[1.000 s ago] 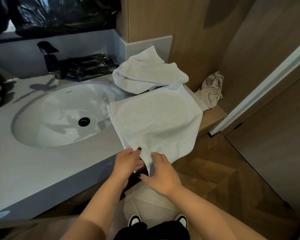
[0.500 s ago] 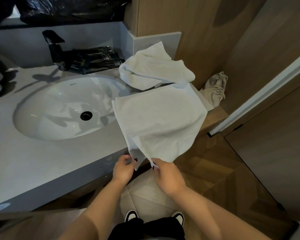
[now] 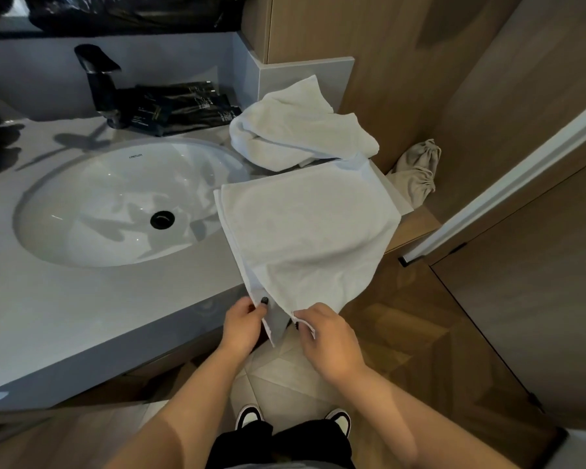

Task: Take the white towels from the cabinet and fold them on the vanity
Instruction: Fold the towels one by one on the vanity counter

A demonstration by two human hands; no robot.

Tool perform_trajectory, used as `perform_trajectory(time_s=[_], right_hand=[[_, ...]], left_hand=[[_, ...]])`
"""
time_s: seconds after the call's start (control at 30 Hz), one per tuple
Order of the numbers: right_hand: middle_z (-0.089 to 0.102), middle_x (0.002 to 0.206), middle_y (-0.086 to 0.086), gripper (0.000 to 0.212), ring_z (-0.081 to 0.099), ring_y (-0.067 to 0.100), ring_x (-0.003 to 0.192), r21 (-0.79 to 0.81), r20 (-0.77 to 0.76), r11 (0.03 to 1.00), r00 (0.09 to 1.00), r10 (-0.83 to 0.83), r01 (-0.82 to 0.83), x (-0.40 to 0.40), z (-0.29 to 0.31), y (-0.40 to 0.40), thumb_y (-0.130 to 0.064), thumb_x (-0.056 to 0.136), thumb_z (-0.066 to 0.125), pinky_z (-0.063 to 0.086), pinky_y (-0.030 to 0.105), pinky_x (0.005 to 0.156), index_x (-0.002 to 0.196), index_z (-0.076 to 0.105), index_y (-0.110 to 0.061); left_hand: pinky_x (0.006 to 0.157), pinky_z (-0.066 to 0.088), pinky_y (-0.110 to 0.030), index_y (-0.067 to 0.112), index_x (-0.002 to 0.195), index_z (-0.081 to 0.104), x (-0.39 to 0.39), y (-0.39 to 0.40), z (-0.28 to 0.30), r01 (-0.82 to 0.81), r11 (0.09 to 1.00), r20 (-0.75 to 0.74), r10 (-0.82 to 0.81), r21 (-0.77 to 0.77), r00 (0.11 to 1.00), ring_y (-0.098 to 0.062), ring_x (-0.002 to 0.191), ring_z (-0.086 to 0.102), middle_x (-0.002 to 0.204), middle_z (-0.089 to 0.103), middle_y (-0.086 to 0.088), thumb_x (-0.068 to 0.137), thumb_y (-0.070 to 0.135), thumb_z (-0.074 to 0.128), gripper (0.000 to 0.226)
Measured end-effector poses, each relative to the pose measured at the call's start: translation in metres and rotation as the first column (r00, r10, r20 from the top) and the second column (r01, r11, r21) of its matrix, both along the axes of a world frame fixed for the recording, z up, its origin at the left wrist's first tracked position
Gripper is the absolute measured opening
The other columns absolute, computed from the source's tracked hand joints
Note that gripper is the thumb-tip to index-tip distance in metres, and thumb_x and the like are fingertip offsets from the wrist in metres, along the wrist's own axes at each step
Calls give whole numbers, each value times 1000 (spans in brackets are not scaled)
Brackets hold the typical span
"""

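Towel (image 3: pixel 312 231) corner — pinched between both hands' fingers (image 3: pixel 264 301)

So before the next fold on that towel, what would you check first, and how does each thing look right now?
1. Left hand pinches a near corner of the flat towel: ok.
2. Right hand pinches the other near corner: ok.
3. Two corners brought level with each other: not ok, they sit apart and uneven.
4. Towel fully supported by the vanity: not ok, its near part hangs past the front edge.
5. Room to fold away from the crumpled towel: cannot tell, the far edge seems to meet it.
6. Towel clear of the sink: ok, though its left edge lies close to the basin.
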State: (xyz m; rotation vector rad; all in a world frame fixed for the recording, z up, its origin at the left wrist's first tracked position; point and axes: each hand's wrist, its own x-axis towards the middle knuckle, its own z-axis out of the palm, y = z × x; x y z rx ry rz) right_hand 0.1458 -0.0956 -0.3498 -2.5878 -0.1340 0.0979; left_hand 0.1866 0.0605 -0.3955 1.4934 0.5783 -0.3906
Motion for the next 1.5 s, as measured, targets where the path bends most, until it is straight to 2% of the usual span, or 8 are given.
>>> perform_trajectory(time_s=[0.2,0.4,0.57,0.77,1.13,1.33,1.43,1.5], right_hand=[[59,91,-6,16,58,6,81,226,-91,974,995,43,-21,5,11,6,-16,90,66,49,21,72,103,75,-18],[65,93,0,23,63,10,87,469,-177,881,984,19,68,6,23,20,-2,87,68,52,21,80,105,76,-13],[65,103,-3,35,60,1,96,447,-327,894,933,150,13,10,30,16,3,90,52,44,11,87,110,74,-14],[67,91,-17,36,62,-1,89,390,-176,917,984,-13,82,71,53,12,3,88,54,44,7,76,86,72,-28],[39,146,13,53,36,28,137,-135,-193,953,950,245,-273,233,57,102,-14,93,58,32,35,112,143,42,-9],[43,136,15,46,45,33,127,-254,-193,934,959,205,-251,266,40,127,-14,92,58,38,43,106,137,46,-10],[51,128,12,29,52,31,119,-210,-151,952,969,194,-224,271,31,124,-17,90,65,41,41,103,118,60,-11],[54,123,9,23,51,28,117,-212,-147,945,964,222,-250,271,26,120,-21,88,69,41,40,101,109,64,-13]], left_hand=[[97,48,-64,2,126,54,-20,3,20,-99,828,-82,64,-551,995,-43,109,65,120,67,-23,106,17,41,28],[80,57,-51,5,129,56,-17,12,43,-60,776,-45,41,-628,998,-37,101,68,123,65,-25,104,26,43,35],[83,58,-49,8,125,60,-13,25,45,44,881,24,-38,-471,999,-37,101,70,113,71,-20,105,20,45,28],[87,58,-46,18,115,63,-18,31,39,-4,981,12,6,-195,1000,-23,97,72,109,74,-7,104,15,47,20],[68,42,2,38,136,38,-23,68,30,-45,953,304,-50,298,952,22,93,55,101,49,55,104,17,39,38],[72,36,6,32,153,33,-25,88,32,-42,911,294,-88,410,952,24,79,53,80,52,34,103,16,43,53],[77,33,6,42,151,32,-23,95,31,-23,899,277,-110,437,955,10,94,56,108,67,10,104,19,41,54],[86,32,4,46,148,36,-22,97,31,-12,903,286,-124,430,950,21,104,51,127,57,29,103,17,41,54]])
